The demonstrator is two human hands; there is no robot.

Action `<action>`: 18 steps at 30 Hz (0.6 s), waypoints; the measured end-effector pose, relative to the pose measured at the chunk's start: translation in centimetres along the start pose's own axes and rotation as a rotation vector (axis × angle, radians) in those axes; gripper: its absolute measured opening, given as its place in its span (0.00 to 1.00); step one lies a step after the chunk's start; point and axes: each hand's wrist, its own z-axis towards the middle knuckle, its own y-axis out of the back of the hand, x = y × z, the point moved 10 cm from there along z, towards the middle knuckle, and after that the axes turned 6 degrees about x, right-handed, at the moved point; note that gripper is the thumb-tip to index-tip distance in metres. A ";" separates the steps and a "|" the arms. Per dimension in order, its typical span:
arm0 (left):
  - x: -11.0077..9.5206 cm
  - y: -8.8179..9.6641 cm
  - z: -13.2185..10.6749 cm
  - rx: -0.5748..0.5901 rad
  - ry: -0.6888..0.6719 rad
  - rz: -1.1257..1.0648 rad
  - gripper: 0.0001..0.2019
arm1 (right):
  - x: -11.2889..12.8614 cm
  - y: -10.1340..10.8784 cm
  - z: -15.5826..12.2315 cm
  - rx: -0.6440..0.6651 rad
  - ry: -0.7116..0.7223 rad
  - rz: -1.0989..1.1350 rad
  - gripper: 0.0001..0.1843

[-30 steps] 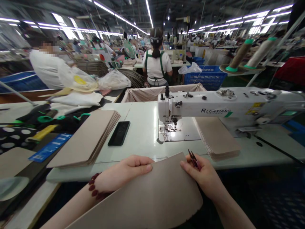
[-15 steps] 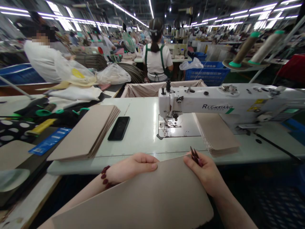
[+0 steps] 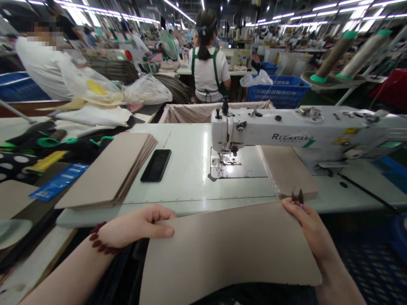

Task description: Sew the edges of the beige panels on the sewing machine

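Note:
A large beige panel, leather-like with rounded corners, is stretched between my hands in front of the table edge. My left hand pinches its upper left edge, thumb on top. With my right hand I grip the upper right corner; small dark thread snips also sit in that hand, blades pointing up. Beyond the panel stands a white sewing machine, its needle area uncovered. Similar panels form a left stack and a right stack, the latter partly behind the machine arm.
A black phone lies on the pale green table. Left are a blue packet and dark cloth items. Thread cones stand at upper right. Behind the table are a cloth-lined bin, a blue crate and seated co-workers.
My left hand has moved left along the panel and my right hand to the right, so the panel is spread wider and shifted right. The snips stay in my right hand.

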 end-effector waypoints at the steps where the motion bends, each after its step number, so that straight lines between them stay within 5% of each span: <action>1: 0.0 0.5 -0.1 -0.051 -0.019 -0.030 0.10 | 0.1 0.3 0.0 -0.014 0.007 -0.005 0.16; 6: -0.6 1.3 -0.4 -0.217 -0.090 -0.197 0.11 | -0.3 1.3 0.7 -0.054 0.024 -0.025 0.17; 18: -1.7 1.7 -1.7 -0.368 -0.206 -0.261 0.12 | -1.2 3.1 1.6 -0.116 0.010 -0.137 0.15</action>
